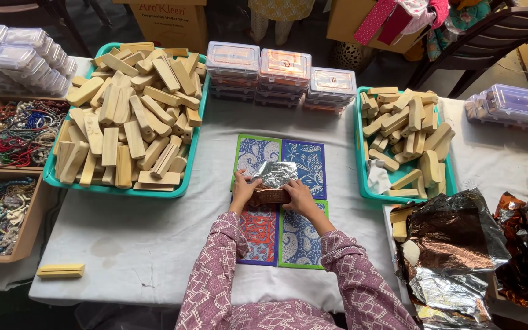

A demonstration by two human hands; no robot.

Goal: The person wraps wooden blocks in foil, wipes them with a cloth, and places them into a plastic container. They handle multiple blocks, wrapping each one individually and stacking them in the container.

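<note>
My left hand (245,189) and my right hand (298,195) both grip a small block wrapped in copper-coloured foil (271,197), one hand at each end. A loose flap of silver foil (274,173) stands up from the block on its far side. The block rests on a patterned mat (304,160) of blue, red and green squares in the middle of the white-covered table (148,238). Both arms are in patterned pink sleeves.
A large teal tray (117,190) at left holds several wooden blocks; a smaller teal tray (362,177) at right holds more. Foil sheets (453,244) lie at right. Clear plastic boxes (283,76) stand behind the mat. Bead trays (7,177) sit far left. One loose block (60,270) lies near the front edge.
</note>
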